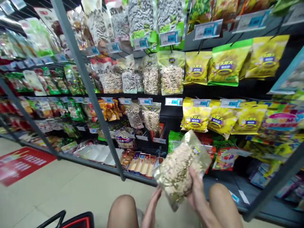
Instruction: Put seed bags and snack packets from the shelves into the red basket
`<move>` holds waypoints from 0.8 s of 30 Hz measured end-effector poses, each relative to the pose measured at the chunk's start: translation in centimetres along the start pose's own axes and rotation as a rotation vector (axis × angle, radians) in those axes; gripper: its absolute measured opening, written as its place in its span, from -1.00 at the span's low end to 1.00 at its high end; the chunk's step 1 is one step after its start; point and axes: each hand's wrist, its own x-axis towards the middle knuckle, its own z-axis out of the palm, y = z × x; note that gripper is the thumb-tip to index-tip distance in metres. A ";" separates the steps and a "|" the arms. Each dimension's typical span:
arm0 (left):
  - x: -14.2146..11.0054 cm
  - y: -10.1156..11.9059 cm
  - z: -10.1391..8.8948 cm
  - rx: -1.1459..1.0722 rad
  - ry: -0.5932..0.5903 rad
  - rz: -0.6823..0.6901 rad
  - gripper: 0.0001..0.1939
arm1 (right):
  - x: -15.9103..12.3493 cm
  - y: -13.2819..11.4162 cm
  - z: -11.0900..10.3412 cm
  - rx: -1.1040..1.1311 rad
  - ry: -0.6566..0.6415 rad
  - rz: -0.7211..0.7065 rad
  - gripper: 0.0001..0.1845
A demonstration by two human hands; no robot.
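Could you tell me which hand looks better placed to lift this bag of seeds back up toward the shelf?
Probably the right hand: its fingers wrap the bag of seeds from the side. The left hand only rests open at the bag's lower edge, without a visible grip.

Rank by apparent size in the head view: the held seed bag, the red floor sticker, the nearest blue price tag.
1. Seed bag, though nearness to the camera inflates it.
2. Floor sticker, similar in look, cut by the frame edge.
3. Price tag, smallest.
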 end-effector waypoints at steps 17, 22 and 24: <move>14.3 15.5 0.9 0.057 0.051 0.554 -0.29 | 10.0 -8.7 12.2 -0.435 -0.397 -0.524 -0.28; 14.3 16.0 -1.0 0.001 0.103 0.613 -0.25 | 10.6 -8.4 14.1 -0.447 -0.463 -0.590 -0.31; 14.3 14.7 -2.1 -0.003 0.115 0.581 -0.27 | 10.8 -7.0 13.8 -0.471 -0.467 -0.542 -0.29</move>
